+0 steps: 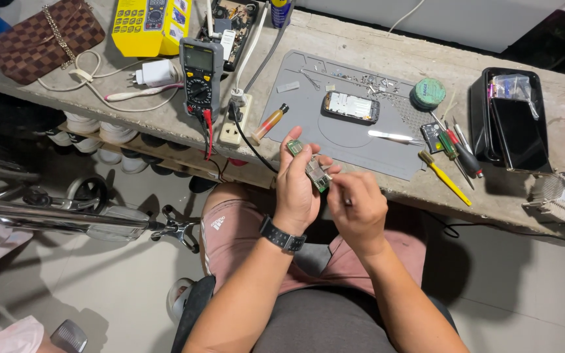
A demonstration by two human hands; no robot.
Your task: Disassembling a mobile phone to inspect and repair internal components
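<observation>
My left hand (297, 188) holds a small green circuit board (310, 165) by its edges, just in front of the bench edge and above my lap. My right hand (359, 208) is closed around a thin tool whose tip touches the board's lower end; the tool is mostly hidden by my fingers. A black watch sits on my left wrist. Beyond the hands, an opened phone body (351, 107) lies on a grey work mat (295, 111), with metal tweezers (392, 136) beside it.
A multimeter (201, 75) with red and black leads, a power strip (235, 121), a small syringe tube (269, 122), screwdrivers (452, 153), a black tray (508, 121), a yellow box (150, 25) and a checkered purse (40, 36) crowd the wooden bench. Shoes and a metal stand are below left.
</observation>
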